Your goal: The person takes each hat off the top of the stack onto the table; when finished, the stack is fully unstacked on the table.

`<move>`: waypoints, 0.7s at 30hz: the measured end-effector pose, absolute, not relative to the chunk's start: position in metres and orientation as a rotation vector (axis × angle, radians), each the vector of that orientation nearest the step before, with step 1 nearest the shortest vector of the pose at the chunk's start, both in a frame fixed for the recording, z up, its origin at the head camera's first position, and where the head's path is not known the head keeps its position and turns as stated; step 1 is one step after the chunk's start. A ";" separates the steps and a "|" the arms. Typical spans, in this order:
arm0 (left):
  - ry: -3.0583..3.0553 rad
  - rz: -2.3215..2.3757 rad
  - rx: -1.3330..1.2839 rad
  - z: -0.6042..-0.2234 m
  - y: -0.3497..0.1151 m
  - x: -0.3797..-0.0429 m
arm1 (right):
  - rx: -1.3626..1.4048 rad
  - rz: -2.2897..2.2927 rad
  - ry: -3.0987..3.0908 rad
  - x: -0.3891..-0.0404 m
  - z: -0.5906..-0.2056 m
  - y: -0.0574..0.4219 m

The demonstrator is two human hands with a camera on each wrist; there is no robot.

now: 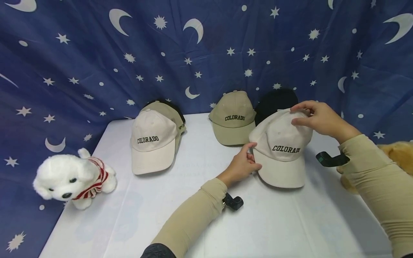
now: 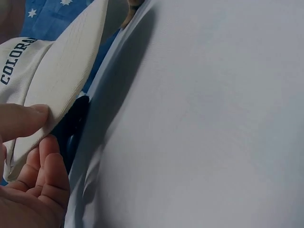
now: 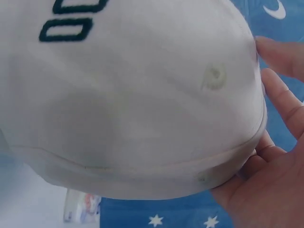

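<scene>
A cream baseball cap (image 1: 284, 139) lettered COLORADO is tilted at the right of the table, held by both hands. My left hand (image 1: 240, 165) pinches the side of its brim, thumb on top and fingers beneath, as the left wrist view shows of the brim (image 2: 61, 71). At the crown, my right hand (image 1: 317, 118) grips the top back with thumb and fingers. The right wrist view is filled by the crown (image 3: 152, 104), with the right fingers (image 3: 285, 99) at its edge. Behind it sits a black cap (image 1: 277, 100), partly hidden, beside an olive COLORADO cap (image 1: 233, 118).
Another cream cap (image 1: 153, 139) overlaps a khaki cap (image 1: 167, 111) at the left, with something dark behind. A white plush dog (image 1: 64, 175) in a striped top stands at the left edge. A tan plush (image 1: 400, 154) is half hidden by the right sleeve. A starry curtain (image 1: 206, 46) hangs behind.
</scene>
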State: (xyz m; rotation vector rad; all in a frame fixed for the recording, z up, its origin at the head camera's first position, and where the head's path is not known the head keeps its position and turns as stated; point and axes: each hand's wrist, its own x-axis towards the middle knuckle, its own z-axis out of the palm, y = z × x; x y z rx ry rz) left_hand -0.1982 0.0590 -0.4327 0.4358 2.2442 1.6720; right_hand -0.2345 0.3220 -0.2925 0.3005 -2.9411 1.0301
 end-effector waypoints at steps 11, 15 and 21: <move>2.369 1.571 0.454 -0.437 0.083 -0.204 | 0.209 1.062 -2.951 -0.243 -0.304 0.335; 2.404 1.565 0.457 -0.437 0.089 -0.204 | 0.196 1.086 -2.965 -0.246 -0.306 0.338; 2.374 1.546 0.414 -0.437 0.098 -0.205 | 0.161 1.112 -2.966 -0.249 -0.309 0.341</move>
